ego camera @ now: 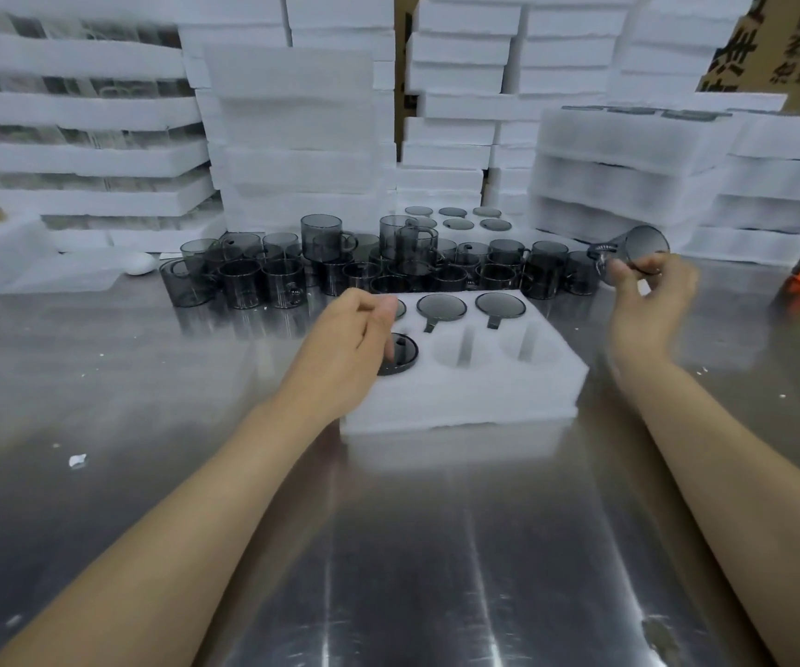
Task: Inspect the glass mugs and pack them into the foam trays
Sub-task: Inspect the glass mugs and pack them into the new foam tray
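The left hand [357,339] is working a mug [398,353] down into the near-left pocket of the foam tray [460,392], fingers curled over its rim. Meanwhile the right hand [648,291] is holding a second mug [631,255] up at about two o'clock from the tray, pinching it by the rim, thumb on the near side, the mouth tipped toward the camera for a look.

To do this well, the seated mug wants to go straight down with its handle lined up on the slot; pressing evenly on the rim should keep it from cocking in the foam. Forcing it risks tearing the pocket wall, I'd judge. The raised mug deserves a slow turn against the light, checking rim and handle joint for chips before it goes in.

The tray's far row is looking full, though the hand is hiding its left pocket; two dark discs are showing at twelve o'clock. The two near pockets at centre and right are sitting vacant.

Both forearms are reaching forward over the steel table [388,546], left wrist bent down, right wrist cocked up and out. Loose mugs [292,276] are crowding the table beyond the tray, at twelve o'clock, with foam stacks [292,137] behind them.
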### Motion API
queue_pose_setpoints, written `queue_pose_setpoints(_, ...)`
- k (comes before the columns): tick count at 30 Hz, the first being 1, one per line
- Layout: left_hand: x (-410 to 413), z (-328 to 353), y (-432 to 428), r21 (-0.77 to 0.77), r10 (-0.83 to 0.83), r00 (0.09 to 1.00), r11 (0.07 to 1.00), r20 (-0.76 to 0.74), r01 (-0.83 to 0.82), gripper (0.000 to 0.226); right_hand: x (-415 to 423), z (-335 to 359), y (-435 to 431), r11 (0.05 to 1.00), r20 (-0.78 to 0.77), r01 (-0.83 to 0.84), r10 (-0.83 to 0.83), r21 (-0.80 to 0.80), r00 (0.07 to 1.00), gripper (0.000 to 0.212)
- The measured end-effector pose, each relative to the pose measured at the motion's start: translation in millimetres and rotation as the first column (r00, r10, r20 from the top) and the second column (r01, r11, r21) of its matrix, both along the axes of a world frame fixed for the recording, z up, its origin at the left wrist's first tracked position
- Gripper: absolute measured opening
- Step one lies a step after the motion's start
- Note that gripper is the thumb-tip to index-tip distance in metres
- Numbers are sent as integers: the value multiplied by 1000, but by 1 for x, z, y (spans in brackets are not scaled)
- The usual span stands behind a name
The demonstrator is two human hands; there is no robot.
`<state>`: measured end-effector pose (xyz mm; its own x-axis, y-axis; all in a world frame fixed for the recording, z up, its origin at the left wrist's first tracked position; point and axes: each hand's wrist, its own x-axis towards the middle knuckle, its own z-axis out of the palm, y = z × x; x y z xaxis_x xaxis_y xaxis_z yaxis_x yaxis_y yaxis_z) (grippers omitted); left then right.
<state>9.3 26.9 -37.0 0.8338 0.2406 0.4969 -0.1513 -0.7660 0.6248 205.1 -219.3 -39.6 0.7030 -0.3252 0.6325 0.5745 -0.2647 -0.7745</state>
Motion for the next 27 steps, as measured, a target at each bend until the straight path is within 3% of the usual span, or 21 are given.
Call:
queue_pose_setpoints(6, -7, 12, -5, 129, -99, 993, 986, -66, 107, 46, -60, 40, 36, 966, 157, -251, 239, 59, 958, 33)
queue_pose_setpoints(10, -9, 13, -5, 173, -102, 975, 975, -195, 137, 52, -90, 40, 65, 907, 78, -403, 396, 121, 915, 79)
queue_pose_setpoints(13, -9, 14, -6, 190, -76, 969, 974, -235, 122, 51, -104, 31, 77, 884, 55, -466, 468, -42, 882, 68)
queue_pose_setpoints(16, -8, 14, -5, 185, -53, 969, 978, -243, 100, 66, -109, 26, 77, 837, 86, -522, 539, -163, 838, 62)
queue_pose_setpoints(27, -6, 8, -3, 259, -43, 973, 960, -227, 103, 88, -113, 24, 78, 794, 104, -556, 592, -246, 799, 65)
